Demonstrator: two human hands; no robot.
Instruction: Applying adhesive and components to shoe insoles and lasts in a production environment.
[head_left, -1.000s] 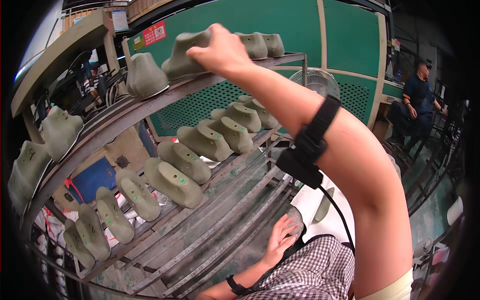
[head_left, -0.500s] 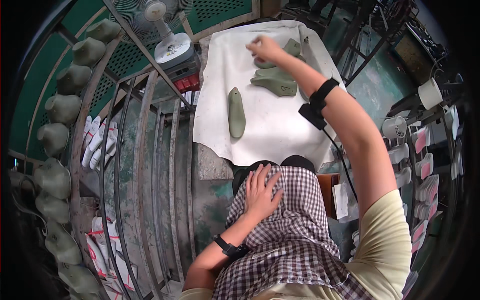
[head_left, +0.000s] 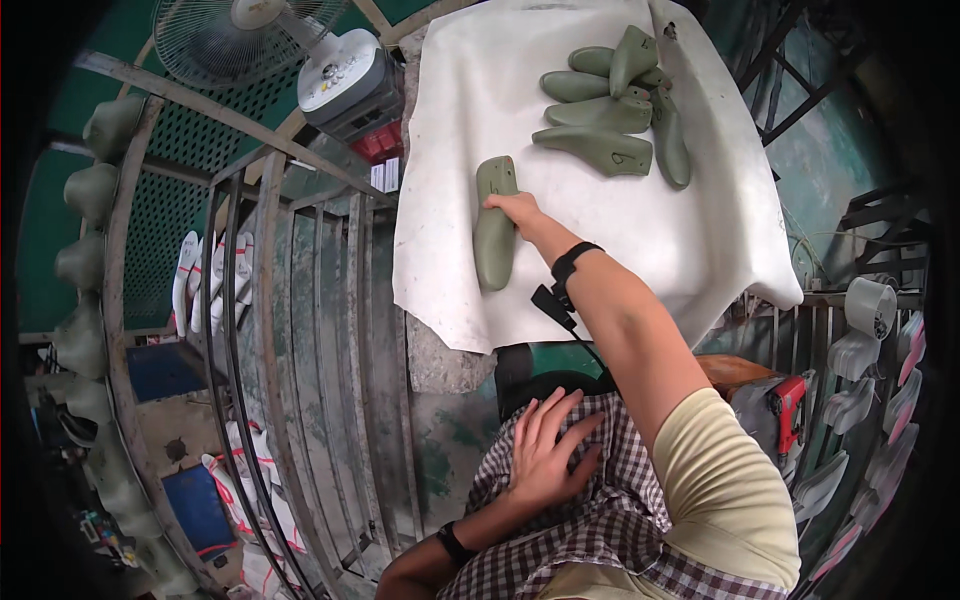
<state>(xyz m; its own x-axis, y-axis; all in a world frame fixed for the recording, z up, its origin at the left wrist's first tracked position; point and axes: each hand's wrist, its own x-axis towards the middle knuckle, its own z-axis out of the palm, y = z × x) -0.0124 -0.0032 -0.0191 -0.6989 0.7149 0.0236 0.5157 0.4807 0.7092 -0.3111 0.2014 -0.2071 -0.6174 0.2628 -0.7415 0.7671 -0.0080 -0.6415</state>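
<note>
On the white sheet [head_left: 440, 240], a green shoe last [head_left: 493, 245] lies lengthwise near the left side, its toe pointing toward me. My right hand [head_left: 517, 208] grips that last near its far end, thumb across the upper face; the fingers on its right side are partly hidden. In my lap, my left hand [head_left: 548, 450] rests on the checked apron [head_left: 590, 520], fingers spread and holding nothing. Several more green lasts [head_left: 598, 148] lie in a loose group at the far right of the sheet, some overlapping.
Beyond the sheet on the left stands a fan [head_left: 250, 40] with a grey base. A metal rack [head_left: 270, 300] runs along my left side, with green lasts [head_left: 90, 195] lined up farther out. A red-handled tool [head_left: 788, 410] is at my right.
My right hand has come back from the far group toward the left and closed on the lone last. My left hand stays spread on my lap. The view has shifted.
</note>
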